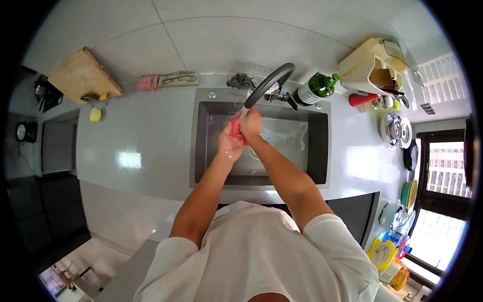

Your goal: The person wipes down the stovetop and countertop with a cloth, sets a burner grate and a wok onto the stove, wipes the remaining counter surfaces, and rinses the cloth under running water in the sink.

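Note:
Over the sink (318,151), both my hands are together under the dark curved faucet (271,83). A red-pink cloth (235,130) is bunched between them, with water running onto it from the spout. My left hand (229,143) cups the cloth from the left, palm turned up and wet. On the other side, my right hand (251,124) is closed against it, fingers curled and partly hidden. Some water lies in the sink's bottom.
Behind the sink stand a green bottle (316,89) and a wire rack (240,82). A cutting board (83,75) leans at the left, near a yellow sponge (95,115). To the right are a knife holder (373,68), a red bottle (363,99) and stacked dishes (395,129).

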### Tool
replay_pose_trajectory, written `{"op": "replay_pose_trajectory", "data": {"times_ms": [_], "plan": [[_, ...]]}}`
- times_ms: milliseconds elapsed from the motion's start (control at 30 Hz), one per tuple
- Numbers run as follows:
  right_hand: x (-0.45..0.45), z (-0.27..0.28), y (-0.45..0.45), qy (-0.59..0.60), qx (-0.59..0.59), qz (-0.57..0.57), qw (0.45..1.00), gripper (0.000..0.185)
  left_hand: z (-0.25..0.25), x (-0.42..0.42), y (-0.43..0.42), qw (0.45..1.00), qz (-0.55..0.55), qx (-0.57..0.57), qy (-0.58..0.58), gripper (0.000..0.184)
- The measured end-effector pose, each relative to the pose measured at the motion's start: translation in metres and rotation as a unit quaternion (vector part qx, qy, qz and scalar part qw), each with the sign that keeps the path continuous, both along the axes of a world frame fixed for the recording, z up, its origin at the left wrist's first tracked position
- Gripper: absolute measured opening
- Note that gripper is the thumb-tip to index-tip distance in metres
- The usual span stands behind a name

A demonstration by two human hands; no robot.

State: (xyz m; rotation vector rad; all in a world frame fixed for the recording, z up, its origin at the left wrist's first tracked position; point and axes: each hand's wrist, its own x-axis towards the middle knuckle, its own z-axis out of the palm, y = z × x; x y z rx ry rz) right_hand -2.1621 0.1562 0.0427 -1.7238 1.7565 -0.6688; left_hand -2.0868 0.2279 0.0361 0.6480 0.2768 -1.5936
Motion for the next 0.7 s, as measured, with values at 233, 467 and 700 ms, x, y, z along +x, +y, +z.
{"op": "replay_pose_trajectory", "data": {"times_ms": [233,467,700], "plan": [[-0.019,0.008,0.036,0.016,0.001,0.041,0.999,0.046,-0.025,0.001,-0.007,0.998,-0.043,0.018,-0.042,0.045],[-0.107,0.025,0.020,-0.247,0.126,-0.041,0.960,0.046,0.027,0.002,0.007,0.990,-0.109,-0.092,-0.008,0.051],[-0.135,0.063,0.045,-0.495,0.214,-0.047,0.841,0.018,0.016,0.000,-0.003,0.981,-0.139,-0.112,-0.080,0.041]]}}
